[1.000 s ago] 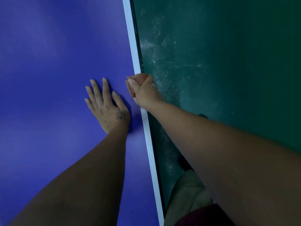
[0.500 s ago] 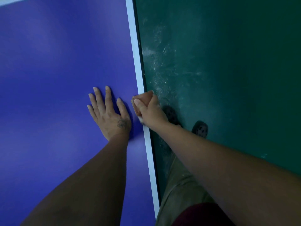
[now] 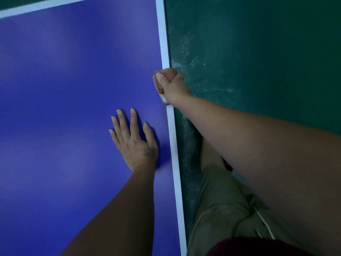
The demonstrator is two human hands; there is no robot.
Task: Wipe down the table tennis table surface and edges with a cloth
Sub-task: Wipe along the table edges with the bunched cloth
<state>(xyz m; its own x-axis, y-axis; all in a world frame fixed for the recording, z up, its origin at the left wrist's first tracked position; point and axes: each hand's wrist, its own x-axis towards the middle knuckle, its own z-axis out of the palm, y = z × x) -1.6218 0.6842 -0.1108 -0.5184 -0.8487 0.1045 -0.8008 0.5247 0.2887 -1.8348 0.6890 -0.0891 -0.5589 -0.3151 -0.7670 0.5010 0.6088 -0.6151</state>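
Head view is looking down on a blue table (image 3: 64, 89), which is filling the left side of the picture, with a white stripe (image 3: 170, 130) running along its right edge. The left hand (image 3: 135, 145) is lying flat on the blue surface near that edge, palm down, fingers straight and slightly spread, holding nothing; a small dark mark is showing on its back near the wrist. The right hand (image 3: 172, 87) is sitting further up the same edge, right on the stripe, with its fingers curled into a fist and gripping a bunched cloth (image 3: 169, 72). The cloth is looking orange-pink where it is bulging out above the knuckles, and a pale scrap is poking out under the heel of the hand, touching the stripe. How far the cloth is wrapping over the side of the table is hidden by the fist. Both forearms are reaching in from the bottom of the picture. To the right of the table a dark green floor (image 3: 258, 52) is showing pale dusty scuffs close to the edge. Olive shorts (image 3: 221, 209) and a dark red shirt (image 3: 249, 246) are showing at the bottom right, just beside the table
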